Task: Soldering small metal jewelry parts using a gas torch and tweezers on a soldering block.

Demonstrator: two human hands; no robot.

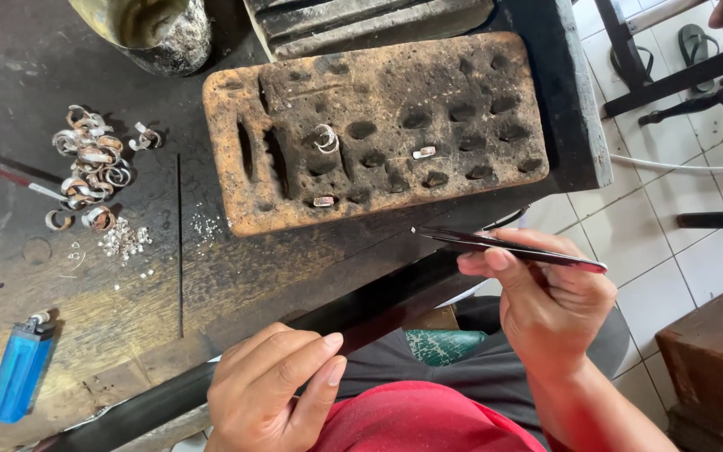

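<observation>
My right hand [546, 301] holds a pair of slim metal tweezers [504, 245], tips pointing left just below the front edge of a charred brown block [378, 75] full of dents. A silver ring [325, 138] and two small silver pieces [423, 152] [324, 201] rest on the block. My left hand [274, 389] lies at the bench's front edge, fingers loosely together and holding nothing.
A heap of silver rings [89, 163] and tiny silver bits [123, 240] lies at the left of the dark wooden bench [127, 293]. A blue lighter [18, 372] sits at the lower left. A metal pot [156, 29] stands at the back. Tiled floor and furniture legs are at right.
</observation>
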